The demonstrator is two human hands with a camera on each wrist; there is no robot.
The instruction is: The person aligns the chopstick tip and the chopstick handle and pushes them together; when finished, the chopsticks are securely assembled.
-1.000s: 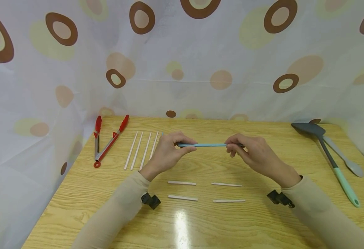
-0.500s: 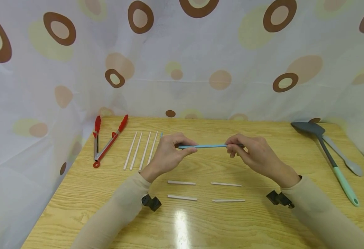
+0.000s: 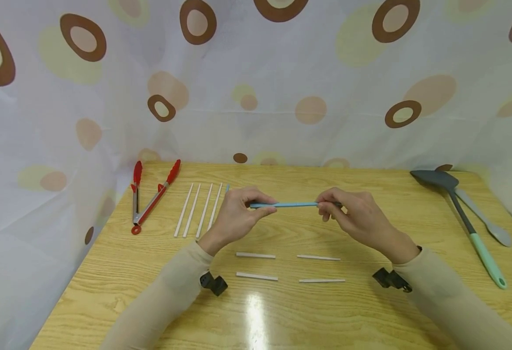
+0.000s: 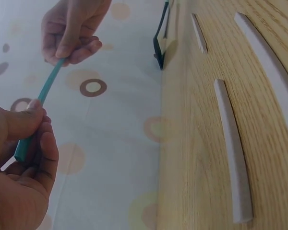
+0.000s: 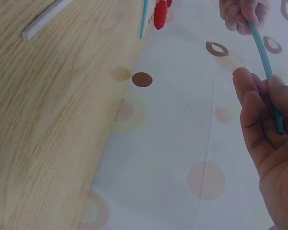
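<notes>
A thin blue stick (image 3: pixel 296 204) is held level above the table, one end in each hand. The left hand (image 3: pixel 238 214) pinches its left end between thumb and fingers, and the right hand (image 3: pixel 362 216) pinches the other end. In the left wrist view the stick (image 4: pixel 49 85) runs from the left hand (image 4: pixel 21 158) up to the right hand (image 4: pixel 74 31). The right wrist view shows the stick (image 5: pixel 262 50) lying across the curled fingers of the right hand (image 5: pixel 273 129), under its thumb. Four short white pieces, among them one piece (image 3: pixel 257 276), lie below the hands.
Several long white sticks (image 3: pixel 191 210) and another blue stick (image 3: pixel 227 187), partly hidden by the left hand, lie at the left. Red-tipped tongs (image 3: pixel 155 201) lie beyond them. A dark spatula with a green handle (image 3: pixel 487 260) and a grey spoon (image 3: pixel 498 235) rest at the right.
The blue stick tilts very slightly between the hands compared with earlier frames. Both hands keep their hold in nearly the same place.
</notes>
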